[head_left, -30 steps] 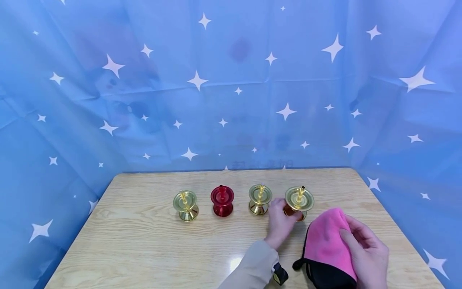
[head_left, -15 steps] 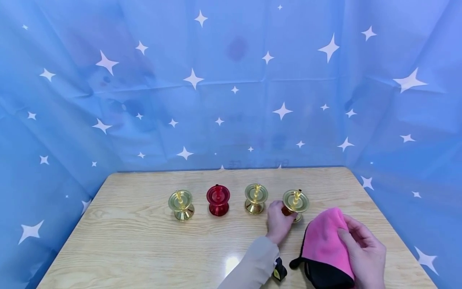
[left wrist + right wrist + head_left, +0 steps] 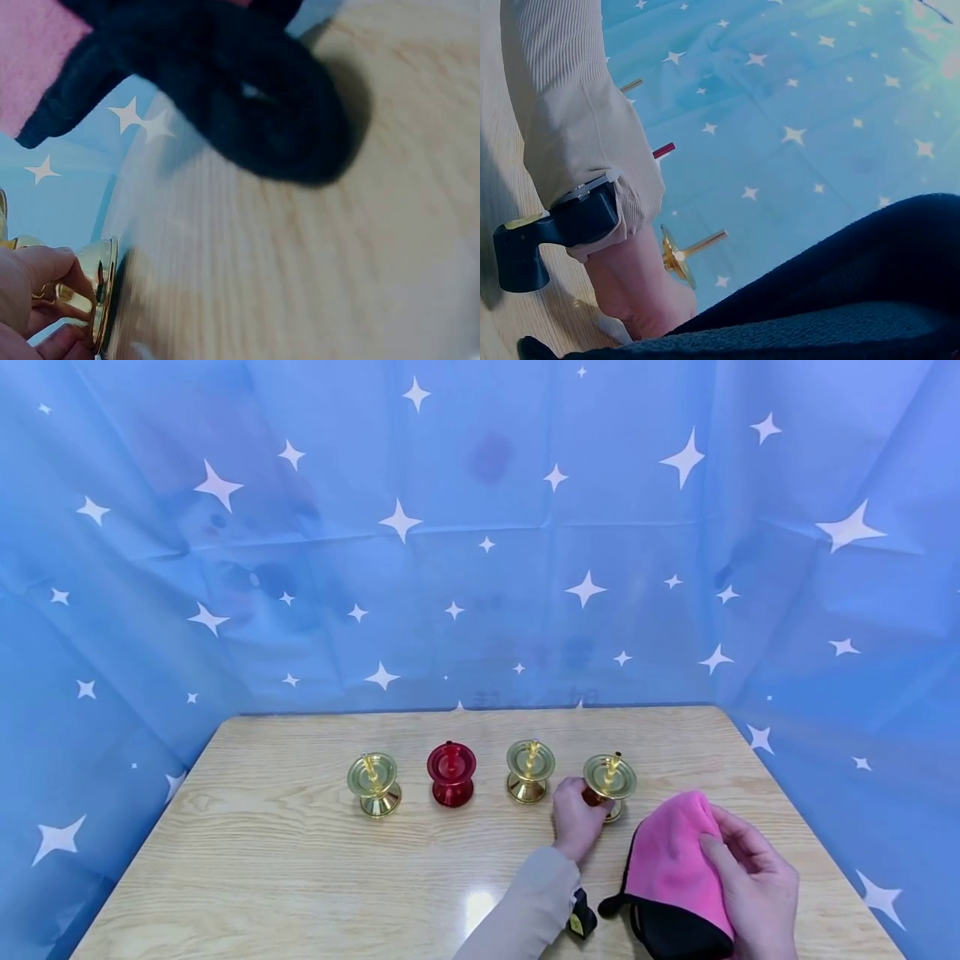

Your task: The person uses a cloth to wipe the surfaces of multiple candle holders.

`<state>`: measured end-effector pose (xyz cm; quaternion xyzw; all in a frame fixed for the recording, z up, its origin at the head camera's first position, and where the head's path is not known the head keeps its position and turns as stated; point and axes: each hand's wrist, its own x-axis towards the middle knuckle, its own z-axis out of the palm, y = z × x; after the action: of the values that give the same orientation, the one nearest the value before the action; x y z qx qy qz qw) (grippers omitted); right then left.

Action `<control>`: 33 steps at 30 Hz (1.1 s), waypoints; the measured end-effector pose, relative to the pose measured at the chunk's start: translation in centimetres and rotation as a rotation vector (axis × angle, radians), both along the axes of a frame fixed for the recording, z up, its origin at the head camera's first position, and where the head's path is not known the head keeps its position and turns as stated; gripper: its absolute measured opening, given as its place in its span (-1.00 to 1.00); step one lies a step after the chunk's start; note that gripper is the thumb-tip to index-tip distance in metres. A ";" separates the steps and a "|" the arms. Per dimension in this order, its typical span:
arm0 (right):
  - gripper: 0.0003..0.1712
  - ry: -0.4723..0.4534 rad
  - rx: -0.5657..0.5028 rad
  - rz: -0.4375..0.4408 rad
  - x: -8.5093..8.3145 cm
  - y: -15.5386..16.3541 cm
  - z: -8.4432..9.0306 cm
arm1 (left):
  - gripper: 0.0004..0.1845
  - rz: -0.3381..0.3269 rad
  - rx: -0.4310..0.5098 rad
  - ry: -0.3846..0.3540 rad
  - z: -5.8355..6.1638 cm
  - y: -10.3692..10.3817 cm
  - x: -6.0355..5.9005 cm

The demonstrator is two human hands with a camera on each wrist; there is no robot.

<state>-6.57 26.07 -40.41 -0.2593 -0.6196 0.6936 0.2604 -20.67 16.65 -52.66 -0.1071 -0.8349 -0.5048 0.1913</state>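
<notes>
**Gripping the rightmost candle holder, cloth at the ready**

You are curling your left hand [image 3: 576,817] around the stem of the rightmost shiny gold metal candle holder [image 3: 610,779], which is standing upright on the pale wood-grain desk [image 3: 300,877] at the right end of a row. Your right hand [image 3: 753,878] is pinching the pink fleece cloth with black edging [image 3: 675,864], resting on the desk just beside that holder. This looks like the pick-up step ahead of a wipe. The next move is probably calling for a firm hold on the narrow stem and a straight lift, keeping clear of the neighbouring gold holder [image 3: 530,769]
</notes>
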 end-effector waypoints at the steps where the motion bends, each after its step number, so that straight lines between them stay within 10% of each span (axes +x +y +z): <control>1: -0.63 -0.008 0.000 -0.002 0.0 0.0 0.0 | -0.79 -0.001 0.000 -0.002 0.0 0.0 0.0; 33: -0.65 0.076 0.048 0.078 -2.0 -1.1 0.8 | -0.62 -0.023 0.131 -0.234 1.0 -3.7 1.6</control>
<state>-8.54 24.94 -39.63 -0.2019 -0.6356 0.6974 0.2625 -19.11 12.97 -51.64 -0.0440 -0.8155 -0.5695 0.0933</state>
